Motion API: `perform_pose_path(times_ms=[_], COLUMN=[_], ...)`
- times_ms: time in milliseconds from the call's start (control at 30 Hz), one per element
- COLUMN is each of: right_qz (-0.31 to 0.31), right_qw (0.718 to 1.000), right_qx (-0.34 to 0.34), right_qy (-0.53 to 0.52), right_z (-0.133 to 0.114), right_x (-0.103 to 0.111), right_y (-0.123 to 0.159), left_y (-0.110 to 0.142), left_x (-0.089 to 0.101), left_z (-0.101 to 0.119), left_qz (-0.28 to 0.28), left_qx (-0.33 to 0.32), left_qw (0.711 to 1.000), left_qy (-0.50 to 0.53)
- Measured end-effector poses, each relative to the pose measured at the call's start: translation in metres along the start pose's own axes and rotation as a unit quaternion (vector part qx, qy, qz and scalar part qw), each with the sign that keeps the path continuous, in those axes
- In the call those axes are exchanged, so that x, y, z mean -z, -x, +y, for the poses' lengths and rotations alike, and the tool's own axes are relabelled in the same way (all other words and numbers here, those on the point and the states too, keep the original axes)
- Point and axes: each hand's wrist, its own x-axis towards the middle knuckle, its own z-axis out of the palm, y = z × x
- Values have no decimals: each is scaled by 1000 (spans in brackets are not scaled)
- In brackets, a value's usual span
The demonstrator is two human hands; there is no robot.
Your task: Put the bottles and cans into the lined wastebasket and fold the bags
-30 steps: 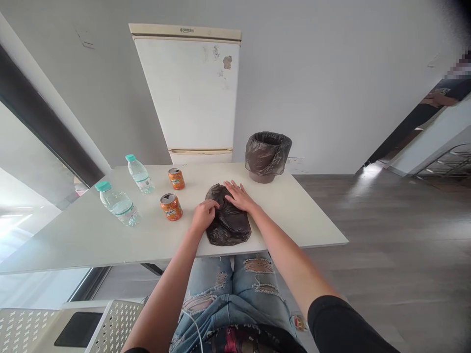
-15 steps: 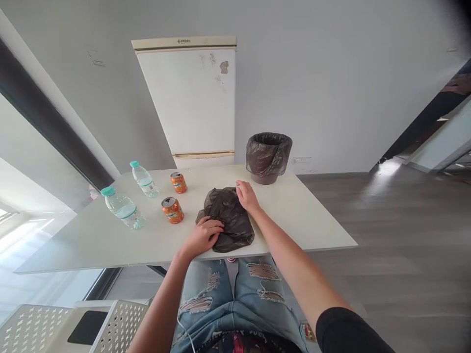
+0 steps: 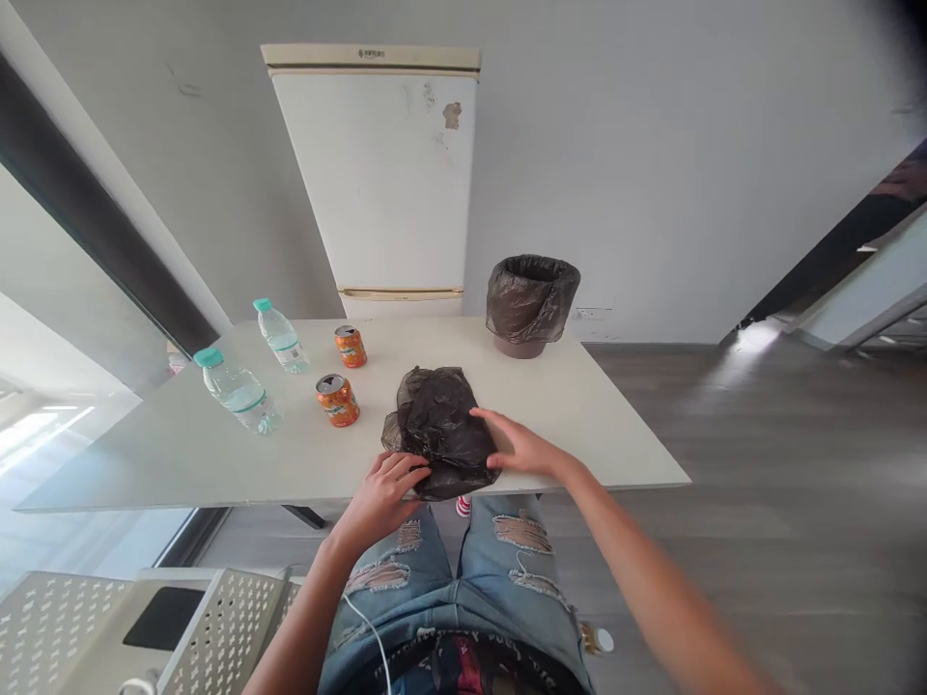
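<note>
A crumpled black plastic bag (image 3: 453, 425) lies on the white table (image 3: 579, 415) near its front edge. My left hand (image 3: 383, 492) is at the bag's near left corner, its slightly bent fingers resting on the plastic. At the right side of the bag is my right hand (image 3: 525, 446), thumb and fingers apart, fingertips touching the bag's edge. Left of the bag stand two orange drink cans, a nearer can (image 3: 338, 401) and a farther can (image 3: 351, 347). Beyond them are two clear bottles with teal caps, a nearer bottle (image 3: 238, 394) and a farther bottle (image 3: 282, 338).
A brown bin (image 3: 519, 347) lined with a black bag stands at the table's back edge. Behind the table is a white fridge (image 3: 383, 183) against a grey wall. A perforated white basket (image 3: 210, 637) with a dark flat object is below left.
My right hand has moved from the bag's far right corner toward me, down its right side, and its fingers have spread. My left hand has shifted slightly toward me and left.
</note>
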Motion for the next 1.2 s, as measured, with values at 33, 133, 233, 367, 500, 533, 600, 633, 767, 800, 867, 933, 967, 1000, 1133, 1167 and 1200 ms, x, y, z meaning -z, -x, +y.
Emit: perform_pose_path(times_ms=[33, 133, 233, 367, 500, 533, 600, 633, 767, 800, 867, 933, 967, 1000, 1133, 1167, 1200], right_qz=[-23, -43, 4, 39, 84, 106, 153, 174, 243, 255, 270, 283, 292, 299, 291, 289, 290], right_qw=[1000, 995, 991, 989, 991, 991, 986, 981, 955, 952, 948, 943, 940, 938, 939, 938, 936], right_qx=[3, 25, 47, 65, 85, 82, 37, 0, -111, -117, -127, -143, -151, -156, -182, -191, -200], right_qy=[10, 84, 124, 130, 59, 26, -50, -84, -130, -126, -113, -103, -96, -84, -21, -7, 2], right_z=[-7, -25, -36, -40, -39, -39, -40, -41, -37, -33, -23, -11, -5, 0, 9, 10, 9], right_x=[-6, -26, -40, -45, -46, -47, -48, -48, -40, -37, -32, -28, -28, -28, -33, -34, -34], right_y=[14, 40, 47, 42, 37, 35, 28, 23, -12, -22, -43, -59, -64, -67, -66, -64, -62], left_y=[4, 15, 18, 8, -1, -3, -10, -17, -64, -78, -106, -127, -134, -139, -143, -141, -139], left_x=[-3, -11, -11, -5, -2, -2, -2, -2, 0, 0, 0, -1, -3, -5, -12, -13, -14], left_z=[5, 13, 11, 2, -8, -12, -20, -24, -44, -48, -56, -62, -64, -66, -66, -65, -62], left_qz=[11, 46, 80, 33, 18, 22, 35, 44, 102, 118, 151, 174, 183, 188, 204, 213, 223], left_qx=[0, 2, 16, -13, -8, 4, 39, 65, 192, 207, 215, 211, 210, 210, 207, 203, 198], left_qw=[1000, 999, 996, 999, 999, 998, 993, 989, 954, 947, 941, 939, 937, 937, 939, 940, 941], left_qy=[3, -3, -19, -20, 38, 59, 102, 124, 207, 215, 215, 211, 209, 207, 185, 173, 160])
